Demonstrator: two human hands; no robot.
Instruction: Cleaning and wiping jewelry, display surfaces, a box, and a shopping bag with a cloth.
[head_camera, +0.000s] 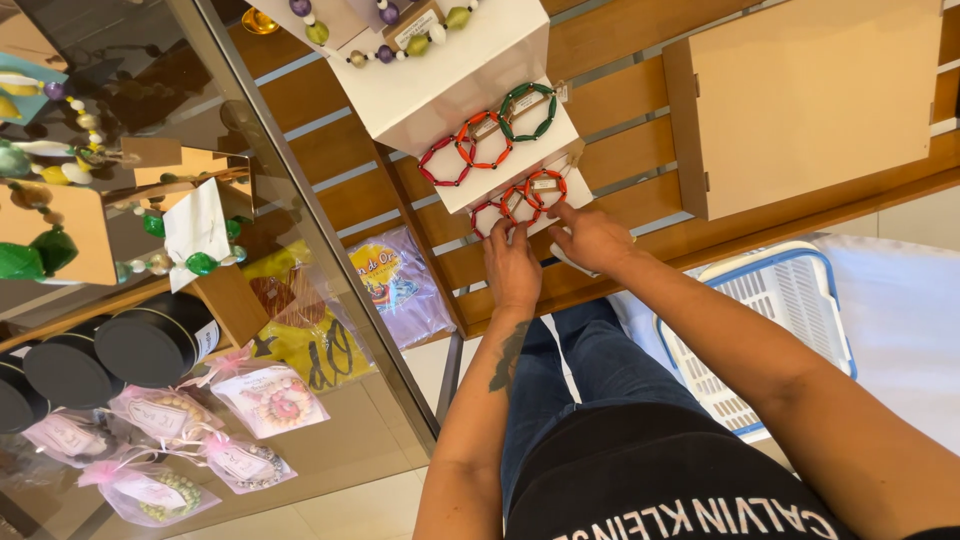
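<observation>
Head view, left hand (512, 268), right hand (592, 238), fingers spread, touching three red bracelets (520, 200)

- Three red beaded bracelets (518, 203) lie in a row on the lowest white step of the display stand (440, 85), each overlapping the next, with small tan tags among them.
- The left one sits at the step's edge, under the fingertips of the left hand (513, 268).
- The right one lies flat, touched by the right hand (592, 238).
</observation>
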